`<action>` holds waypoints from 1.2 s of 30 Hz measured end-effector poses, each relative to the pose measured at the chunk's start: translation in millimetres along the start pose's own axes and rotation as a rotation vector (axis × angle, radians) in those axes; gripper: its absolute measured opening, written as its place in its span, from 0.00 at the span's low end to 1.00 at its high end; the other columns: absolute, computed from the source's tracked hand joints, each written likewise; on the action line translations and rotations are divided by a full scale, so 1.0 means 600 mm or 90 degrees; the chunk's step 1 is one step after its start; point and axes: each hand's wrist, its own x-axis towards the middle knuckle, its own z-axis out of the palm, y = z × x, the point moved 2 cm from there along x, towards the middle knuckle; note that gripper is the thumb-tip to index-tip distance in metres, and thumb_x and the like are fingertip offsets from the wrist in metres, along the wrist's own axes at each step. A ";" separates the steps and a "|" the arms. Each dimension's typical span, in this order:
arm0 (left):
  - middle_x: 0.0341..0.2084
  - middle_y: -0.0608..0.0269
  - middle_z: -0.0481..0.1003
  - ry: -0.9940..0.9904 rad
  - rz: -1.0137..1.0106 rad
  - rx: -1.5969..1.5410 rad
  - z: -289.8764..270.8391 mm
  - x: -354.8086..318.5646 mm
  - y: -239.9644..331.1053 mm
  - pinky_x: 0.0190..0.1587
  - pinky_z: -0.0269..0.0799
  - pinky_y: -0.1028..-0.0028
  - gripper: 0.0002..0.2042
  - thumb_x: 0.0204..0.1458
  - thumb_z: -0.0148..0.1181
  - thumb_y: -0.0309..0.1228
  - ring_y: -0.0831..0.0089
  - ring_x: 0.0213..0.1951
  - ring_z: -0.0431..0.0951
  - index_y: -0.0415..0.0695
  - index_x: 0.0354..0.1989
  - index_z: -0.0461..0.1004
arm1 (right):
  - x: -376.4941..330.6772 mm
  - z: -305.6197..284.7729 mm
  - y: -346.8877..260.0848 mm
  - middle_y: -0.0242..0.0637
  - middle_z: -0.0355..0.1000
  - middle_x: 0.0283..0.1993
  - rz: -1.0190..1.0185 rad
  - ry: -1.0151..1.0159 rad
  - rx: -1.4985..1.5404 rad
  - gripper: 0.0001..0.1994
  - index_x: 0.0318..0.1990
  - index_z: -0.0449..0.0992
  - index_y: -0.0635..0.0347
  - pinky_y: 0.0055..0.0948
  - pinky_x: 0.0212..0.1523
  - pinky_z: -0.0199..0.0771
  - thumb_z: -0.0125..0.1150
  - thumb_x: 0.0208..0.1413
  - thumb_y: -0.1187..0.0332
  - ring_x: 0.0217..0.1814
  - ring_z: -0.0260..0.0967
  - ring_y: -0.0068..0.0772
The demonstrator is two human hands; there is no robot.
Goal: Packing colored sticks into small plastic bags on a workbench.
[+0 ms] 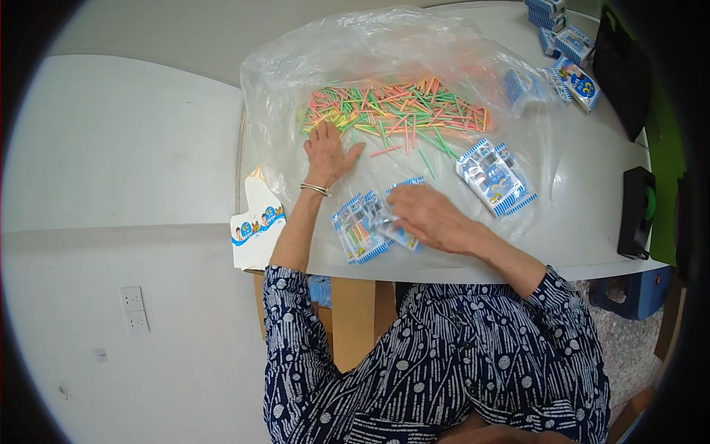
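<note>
- While the left hand (330, 157) lies open at coloured sticks (399, 103), the right hand (435, 218) curls over a blue-and-white packet (404, 237), its grip unclear.
- A neighbouring packet (356, 234) holds sticks.

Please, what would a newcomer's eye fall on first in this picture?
Probably the pile of pink, green and yellow sticks on clear plastic, at the table's far middle. Next, the left grip, spread at the pile's left end, and the right grip, at blue-and-white packets nearer the front edge.
</note>
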 end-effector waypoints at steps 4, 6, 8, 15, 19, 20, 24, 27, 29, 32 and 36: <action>0.50 0.47 0.64 0.040 -0.039 0.008 0.007 0.001 -0.001 0.48 0.59 0.52 0.35 0.45 0.60 0.50 0.51 0.50 0.65 0.34 0.54 0.61 | -0.017 0.056 0.038 0.42 0.69 0.46 -0.050 -0.055 0.026 0.09 0.40 0.69 0.63 0.41 0.60 0.61 0.58 0.51 0.73 0.57 0.63 0.46; 0.50 0.46 0.64 0.045 -0.041 0.023 0.008 0.009 -0.010 0.49 0.58 0.51 0.35 0.45 0.60 0.49 0.50 0.50 0.64 0.33 0.54 0.60 | -0.021 0.058 0.042 0.42 0.69 0.45 -0.049 -0.054 0.036 0.08 0.39 0.69 0.63 0.41 0.60 0.60 0.57 0.52 0.72 0.57 0.63 0.45; 0.50 0.46 0.65 0.000 -0.037 0.060 0.005 0.015 -0.033 0.49 0.60 0.54 0.32 0.47 0.58 0.45 0.51 0.50 0.65 0.33 0.54 0.60 | -0.022 0.061 0.043 0.42 0.69 0.44 -0.047 -0.051 0.044 0.07 0.38 0.69 0.62 0.41 0.60 0.60 0.57 0.53 0.71 0.57 0.63 0.44; 0.45 0.49 0.66 0.029 0.182 0.089 0.003 0.036 -0.079 0.47 0.63 0.61 0.26 0.47 0.56 0.38 0.56 0.46 0.67 0.33 0.52 0.63 | -0.018 0.053 0.035 0.40 0.70 0.44 -0.039 -0.051 0.052 0.07 0.38 0.70 0.63 0.40 0.59 0.61 0.57 0.53 0.71 0.57 0.63 0.43; 0.51 0.46 0.65 0.039 0.240 0.143 0.002 0.043 -0.097 0.52 0.63 0.58 0.25 0.49 0.54 0.36 0.53 0.50 0.66 0.33 0.53 0.62 | -0.019 0.051 0.032 0.40 0.70 0.44 -0.041 -0.051 0.054 0.07 0.38 0.70 0.63 0.40 0.59 0.61 0.57 0.53 0.72 0.56 0.63 0.43; 0.53 0.45 0.64 0.042 0.254 0.164 0.004 0.044 -0.103 0.54 0.62 0.57 0.26 0.49 0.53 0.35 0.52 0.52 0.65 0.33 0.54 0.62 | -0.018 0.051 0.031 0.40 0.70 0.44 -0.041 -0.051 0.054 0.07 0.38 0.70 0.63 0.40 0.59 0.61 0.57 0.53 0.72 0.56 0.63 0.43; 0.56 0.45 0.62 0.011 0.216 0.179 0.011 0.054 -0.132 0.56 0.61 0.58 0.28 0.48 0.53 0.33 0.53 0.54 0.64 0.32 0.58 0.59 | -0.015 0.048 0.027 0.41 0.70 0.45 -0.027 -0.063 0.068 0.08 0.38 0.70 0.64 0.40 0.60 0.61 0.58 0.52 0.72 0.57 0.63 0.44; 0.55 0.46 0.63 -0.027 0.230 0.187 0.020 0.078 -0.140 0.55 0.61 0.58 0.28 0.48 0.53 0.32 0.54 0.54 0.63 0.32 0.58 0.59 | -0.011 0.043 0.022 0.42 0.70 0.46 -0.011 -0.082 0.074 0.08 0.38 0.71 0.65 0.40 0.60 0.61 0.58 0.52 0.72 0.58 0.63 0.45; 0.54 0.47 0.64 -0.038 0.244 0.220 0.026 0.091 -0.144 0.56 0.60 0.58 0.28 0.47 0.52 0.31 0.54 0.54 0.63 0.32 0.57 0.59 | -0.009 0.043 0.020 0.42 0.70 0.46 -0.002 -0.085 0.074 0.08 0.38 0.71 0.65 0.40 0.60 0.61 0.58 0.52 0.72 0.58 0.63 0.45; 0.52 0.49 0.65 -0.038 0.238 0.219 0.039 0.100 -0.150 0.55 0.59 0.57 0.26 0.47 0.51 0.31 0.56 0.54 0.64 0.33 0.56 0.60 | -0.006 0.044 0.016 0.42 0.70 0.46 0.005 -0.079 0.091 0.08 0.38 0.71 0.65 0.40 0.60 0.61 0.58 0.52 0.72 0.58 0.63 0.45; 0.48 0.54 0.67 -0.079 0.191 0.218 0.057 0.115 -0.154 0.51 0.60 0.58 0.23 0.49 0.50 0.30 0.59 0.50 0.65 0.37 0.54 0.62 | -0.002 0.041 0.015 0.42 0.70 0.46 0.017 -0.092 0.087 0.08 0.38 0.71 0.65 0.40 0.60 0.60 0.59 0.52 0.72 0.58 0.63 0.44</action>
